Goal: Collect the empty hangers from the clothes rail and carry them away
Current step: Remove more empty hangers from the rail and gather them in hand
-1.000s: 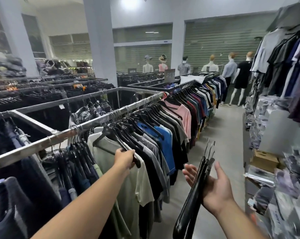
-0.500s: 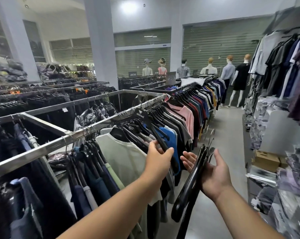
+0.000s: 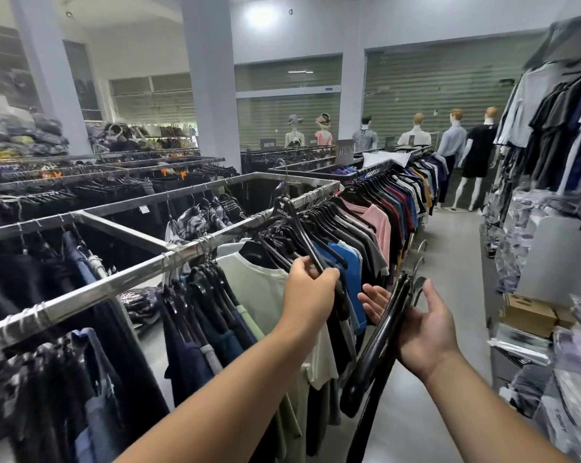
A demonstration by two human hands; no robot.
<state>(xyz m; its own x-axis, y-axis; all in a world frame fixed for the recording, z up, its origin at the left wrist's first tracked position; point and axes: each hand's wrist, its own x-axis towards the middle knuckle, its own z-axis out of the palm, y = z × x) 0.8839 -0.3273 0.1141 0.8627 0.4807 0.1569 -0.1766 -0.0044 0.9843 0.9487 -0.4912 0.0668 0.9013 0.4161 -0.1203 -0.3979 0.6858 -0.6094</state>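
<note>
The collecting looks partly done: the right hand (image 3: pixel 419 329), lower right of centre, cradles a bundle of collected hangers (image 3: pixel 379 342) across its open palm, fingers spread and thumb loosely over the top, their metal hooks pointing up towards the aisle. At the centre of the frame the left hand (image 3: pixel 310 289) is closed around one arm of an empty black hanger (image 3: pixel 294 225), whose branded neck stands raised against the clothes rail (image 3: pixel 122 279); whether its hook has cleared the rail I cannot tell. Judging by the crowded row of black hangers running to the upper right, more empties may remain, and the carrying away is not yet done. The hangers are glossy, hard black plastic with curved shoulders; the rail is dull, scuffed square steel; the shirts beneath hang soft and matte
</note>
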